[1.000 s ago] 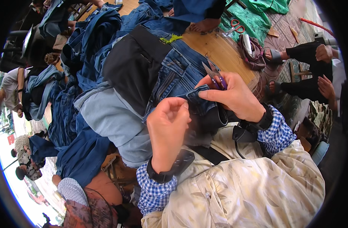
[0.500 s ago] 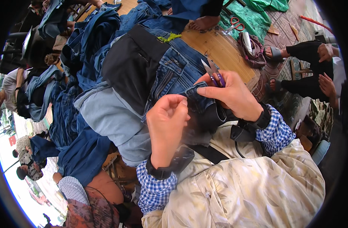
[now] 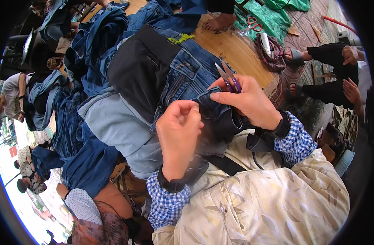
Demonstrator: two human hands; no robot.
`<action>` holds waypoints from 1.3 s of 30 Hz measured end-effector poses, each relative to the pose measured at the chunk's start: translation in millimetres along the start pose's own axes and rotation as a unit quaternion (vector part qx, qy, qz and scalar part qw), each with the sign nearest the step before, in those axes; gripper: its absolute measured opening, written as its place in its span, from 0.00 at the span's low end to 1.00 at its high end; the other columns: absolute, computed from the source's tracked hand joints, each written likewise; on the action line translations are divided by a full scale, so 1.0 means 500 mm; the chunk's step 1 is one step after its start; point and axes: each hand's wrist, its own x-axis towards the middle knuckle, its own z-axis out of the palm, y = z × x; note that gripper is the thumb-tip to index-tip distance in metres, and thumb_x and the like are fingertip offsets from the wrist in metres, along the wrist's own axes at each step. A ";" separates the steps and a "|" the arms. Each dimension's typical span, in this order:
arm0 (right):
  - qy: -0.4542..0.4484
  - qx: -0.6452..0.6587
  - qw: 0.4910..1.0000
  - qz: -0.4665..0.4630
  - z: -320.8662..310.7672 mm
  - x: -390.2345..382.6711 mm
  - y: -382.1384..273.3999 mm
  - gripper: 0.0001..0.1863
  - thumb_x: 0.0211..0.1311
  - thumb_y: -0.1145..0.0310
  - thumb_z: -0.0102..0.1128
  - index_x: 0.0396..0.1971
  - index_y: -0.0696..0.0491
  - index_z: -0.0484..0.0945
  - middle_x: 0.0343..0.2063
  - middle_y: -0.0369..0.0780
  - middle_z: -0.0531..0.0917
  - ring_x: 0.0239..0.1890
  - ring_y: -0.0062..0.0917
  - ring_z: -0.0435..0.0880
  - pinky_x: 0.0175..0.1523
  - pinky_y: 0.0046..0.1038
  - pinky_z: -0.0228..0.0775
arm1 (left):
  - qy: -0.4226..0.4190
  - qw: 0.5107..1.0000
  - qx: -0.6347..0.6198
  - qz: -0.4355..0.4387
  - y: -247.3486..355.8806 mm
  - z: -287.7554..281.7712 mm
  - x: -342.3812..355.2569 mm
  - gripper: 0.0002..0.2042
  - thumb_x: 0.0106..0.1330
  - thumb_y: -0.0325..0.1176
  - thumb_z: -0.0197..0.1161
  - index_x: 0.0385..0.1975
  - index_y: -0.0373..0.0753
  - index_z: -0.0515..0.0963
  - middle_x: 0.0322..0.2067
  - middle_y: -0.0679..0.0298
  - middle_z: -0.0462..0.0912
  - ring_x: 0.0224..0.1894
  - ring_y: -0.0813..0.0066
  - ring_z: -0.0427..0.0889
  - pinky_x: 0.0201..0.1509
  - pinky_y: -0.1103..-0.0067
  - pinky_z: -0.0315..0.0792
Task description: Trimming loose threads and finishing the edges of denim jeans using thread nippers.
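Note:
Purple-handled thread snips point(image 3: 231, 81) are in my right hand point(image 3: 250, 102), blades pointing up and left, while its thumb presses a folded edge of dark denim point(image 3: 217, 104). Just left of it, my left hand point(image 3: 178, 139) is pinched closed near that edge; anything between its fingertips is too small to make out. Under both hands lie blue jeans point(image 3: 187, 65) with a zipper, a black cloth piece point(image 3: 134, 69) and pale blue denim point(image 3: 117, 130), heaped over my lap and a wooden tabletop point(image 3: 236, 49).
Piled denim point(image 3: 89, 53) fills the left. Red-handled scissors point(image 3: 255, 25) and a purple bag point(image 3: 268, 59) lie beyond the table by a green sheet point(image 3: 272, 22). Seated co-workers surround me, one with dark trousers point(image 3: 334, 85) at right, another's bare foot point(image 3: 217, 23) at the top.
Both my hands and the snips have shifted slightly upward in the picture, keeping the same grips. A co-worker's dark cloth at the top has moved, showing more of the bare foot.

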 end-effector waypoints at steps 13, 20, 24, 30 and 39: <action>-0.054 0.013 0.998 0.028 -0.003 0.015 0.003 0.14 0.58 0.61 0.70 0.35 0.56 0.80 0.22 0.26 0.74 0.20 0.06 0.66 0.23 0.15 0.53 | -0.069 0.995 0.027 0.069 -0.007 -0.036 0.005 0.06 0.66 0.24 0.61 0.39 0.30 0.77 0.30 0.72 0.80 0.34 0.89 0.74 0.39 0.86 0.70; -0.100 0.069 0.992 0.034 0.008 0.032 0.005 0.13 0.58 0.60 0.70 0.33 0.54 0.80 0.20 0.25 0.72 0.17 0.06 0.63 0.20 0.16 0.48 | -0.143 0.987 -0.058 0.046 -0.003 -0.066 0.005 0.04 0.65 0.20 0.59 0.37 0.30 0.77 0.38 0.69 0.76 0.38 0.87 0.74 0.44 0.87 0.68; -0.152 0.145 0.975 0.071 0.015 0.046 0.017 0.12 0.61 0.62 0.69 0.36 0.53 0.79 0.22 0.24 0.74 0.15 0.04 0.60 0.18 0.14 0.45 | -0.120 0.980 -0.088 0.130 -0.023 -0.058 0.009 0.03 0.65 0.20 0.57 0.35 0.30 0.77 0.45 0.63 0.75 0.44 0.82 0.74 0.50 0.85 0.67; -0.197 0.121 0.970 0.069 0.030 0.066 0.031 0.13 0.62 0.63 0.68 0.39 0.56 0.79 0.29 0.28 0.78 0.30 0.08 0.71 0.36 0.15 0.62 | -0.154 0.960 -0.194 0.134 -0.022 -0.053 0.008 0.03 0.66 0.24 0.61 0.33 0.33 0.75 0.55 0.51 0.76 0.56 0.68 0.75 0.64 0.74 0.64; 0.049 0.029 0.982 -0.181 0.030 0.009 -0.023 0.16 0.76 0.63 0.42 0.39 0.58 0.77 0.24 0.32 0.79 0.21 0.08 0.66 0.25 0.14 0.54 | -0.111 0.964 -0.190 0.150 -0.039 -0.064 -0.006 0.03 0.67 0.23 0.60 0.37 0.33 0.75 0.50 0.55 0.77 0.46 0.77 0.76 0.56 0.80 0.67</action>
